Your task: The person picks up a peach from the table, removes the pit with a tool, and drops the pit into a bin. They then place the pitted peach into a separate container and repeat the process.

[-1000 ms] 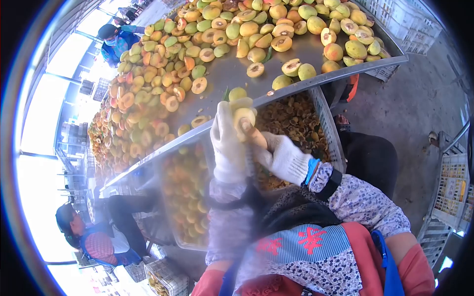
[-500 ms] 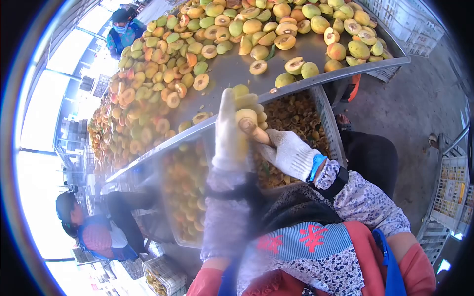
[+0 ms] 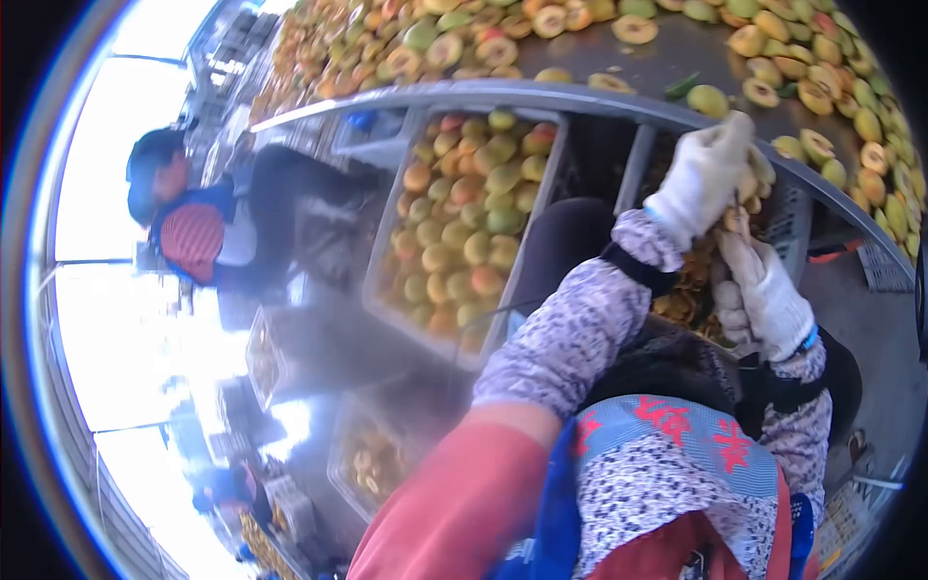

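Observation:
My left hand (image 3: 704,176), in a white knit glove, is closed at the edge of the metal table, its fingers curled round a peach (image 3: 746,186) that is mostly hidden. Just below it, my right hand (image 3: 762,290), also gloved, grips a slim wooden-handled tool (image 3: 739,224). The tool points up to the peach, and its tip is hard to make out. Under both hands stands a crate of peach scraps (image 3: 681,302). Halved peaches (image 3: 635,29) lie on the metal table (image 3: 677,63) beyond.
A crate of whole peaches (image 3: 454,232) stands left of my knees. Further left sits a co-worker (image 3: 193,217), and another person (image 3: 227,488) is at the lower left. A tub with pale pieces (image 3: 372,459) is on the floor. The table's metal rim (image 3: 464,94) curves across the top.
My view has swung left, so the whole-peach crate and the seated co-worker show more fully. My left hand has gone from flat, stretched fingers to curled ones; the right still holds the tool.

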Motion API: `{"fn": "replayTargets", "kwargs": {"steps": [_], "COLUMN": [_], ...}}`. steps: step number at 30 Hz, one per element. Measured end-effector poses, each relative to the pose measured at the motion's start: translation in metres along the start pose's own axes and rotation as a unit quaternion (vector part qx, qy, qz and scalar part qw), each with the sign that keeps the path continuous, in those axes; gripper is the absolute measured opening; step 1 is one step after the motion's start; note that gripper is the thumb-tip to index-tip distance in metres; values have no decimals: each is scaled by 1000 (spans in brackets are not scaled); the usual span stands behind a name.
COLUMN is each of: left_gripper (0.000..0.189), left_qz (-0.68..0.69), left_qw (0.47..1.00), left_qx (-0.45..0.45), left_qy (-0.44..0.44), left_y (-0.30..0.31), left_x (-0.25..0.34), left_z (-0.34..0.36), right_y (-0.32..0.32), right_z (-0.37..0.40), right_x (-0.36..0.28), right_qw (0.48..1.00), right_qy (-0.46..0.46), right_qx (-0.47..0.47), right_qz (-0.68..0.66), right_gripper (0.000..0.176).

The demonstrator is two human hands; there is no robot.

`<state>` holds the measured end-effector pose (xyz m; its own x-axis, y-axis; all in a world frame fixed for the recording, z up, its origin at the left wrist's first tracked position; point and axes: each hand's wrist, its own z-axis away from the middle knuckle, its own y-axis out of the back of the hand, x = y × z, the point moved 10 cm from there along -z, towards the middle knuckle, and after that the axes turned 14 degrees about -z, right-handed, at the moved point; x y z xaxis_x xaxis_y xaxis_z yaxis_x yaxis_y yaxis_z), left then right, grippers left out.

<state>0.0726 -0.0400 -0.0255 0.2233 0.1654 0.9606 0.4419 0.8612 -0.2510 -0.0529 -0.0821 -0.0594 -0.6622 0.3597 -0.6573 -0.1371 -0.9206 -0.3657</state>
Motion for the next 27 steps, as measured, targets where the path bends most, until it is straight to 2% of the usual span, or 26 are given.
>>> {"fn": "replayTargets", "kwargs": {"steps": [2,4,5,8,12,13,14,15,16,18,19,20,22,24,26,27], "left_gripper": [54,51,51,54,51,49,48,48,48,48,48,48,46,38,31,30], "left_qz": [-13,-12,18,101,212,253,292,332,335,297,311,279,258,188,39,-22], "left_qw": [1000,1000,999,994,976,966,955,941,940,955,950,956,955,952,950,937], "left_qx": [-4,-3,0,-23,-52,-38,-24,-20,-19,16,26,94,128,207,269,312], "left_qy": [-13,-26,-46,-36,20,30,39,65,63,6,-11,-1,-65,-127,-156,-153], "left_y": [-1,1,1,-1,-5,-7,-7,-7,-4,13,25,46,90,147,208,243], "left_x": [-7,0,-3,5,-1,-6,-12,-17,-16,-5,4,8,36,61,84,89], "left_z": [-2,1,-4,5,10,9,8,7,4,-5,-4,-1,6,27,77,104], "right_y": [4,2,8,-16,-2,35,27,21,20,23,19,22,50,71,79,81], "right_z": [3,1,-3,-1,-19,-38,-23,-2,-3,-20,-16,-14,-36,-45,-47,-49], "right_x": [-2,9,22,27,39,12,-9,-25,-25,-16,-20,-22,2,6,4,5], "right_qw": [998,999,993,937,946,973,916,816,815,863,806,805,782,764,813,813], "right_qy": [1,-25,-75,-123,-94,206,339,451,450,375,417,421,220,215,199,202], "right_qx": [44,-9,-35,-225,-230,-84,-35,63,62,22,42,43,96,123,145,145], "right_qz": [45,-18,-82,-239,-209,56,213,357,360,338,418,417,576,596,528,527], "right_gripper": [37,38,42,39,36,34,31,30,30,27,24,24,24,27,30,30]}}
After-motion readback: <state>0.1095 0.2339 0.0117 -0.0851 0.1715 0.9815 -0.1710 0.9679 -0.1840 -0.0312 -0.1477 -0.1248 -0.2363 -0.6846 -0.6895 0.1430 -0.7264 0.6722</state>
